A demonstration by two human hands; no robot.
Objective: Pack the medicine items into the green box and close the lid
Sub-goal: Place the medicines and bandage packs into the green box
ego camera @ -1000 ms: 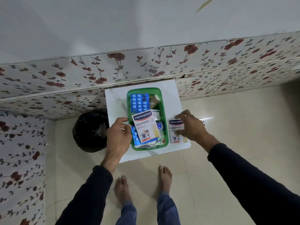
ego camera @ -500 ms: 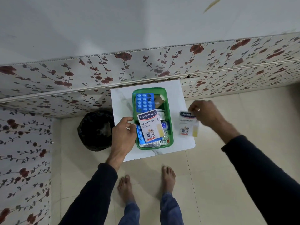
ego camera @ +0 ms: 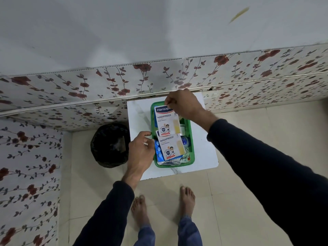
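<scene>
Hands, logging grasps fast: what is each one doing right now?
Left hand: grip closed on the green plastic box rim.
Right hand: pinching the white Hansaplast plaster packet over the box.

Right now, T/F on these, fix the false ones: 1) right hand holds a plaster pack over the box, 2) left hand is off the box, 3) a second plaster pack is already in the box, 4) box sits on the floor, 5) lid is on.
1) True. The right hand pinches a Hansaplast pack by its top edge over the green box.
2) False. The left hand rests at the box's left rim.
3) True. A second Hansaplast pack lies inside, on the blue blister strips.
4) False. It sits on a white table.
5) False. The box is open; no lid in view.
</scene>
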